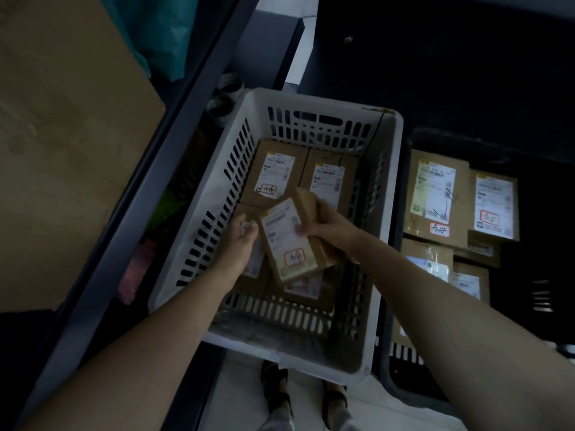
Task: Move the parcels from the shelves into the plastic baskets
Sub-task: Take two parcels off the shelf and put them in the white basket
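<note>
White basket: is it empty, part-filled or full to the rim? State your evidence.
Part-filled. Labelled parcels lie flat across the floor of the white basket, and its slotted walls rise well above them.

In dim light I stood on a pale tiled floor (239,399); a dark grey metal shelf frame (174,150) ran along my left, a large brown cardboard box (62,150) behind it.

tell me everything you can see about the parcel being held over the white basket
The held parcel is a small brown cardboard box; a white shipping label with a red-framed handwritten mark covers its top face. It is tilted above other parcels inside the white basket. The right hand grips its far right side; the left hand is at its left edge, contact unclear.
</note>
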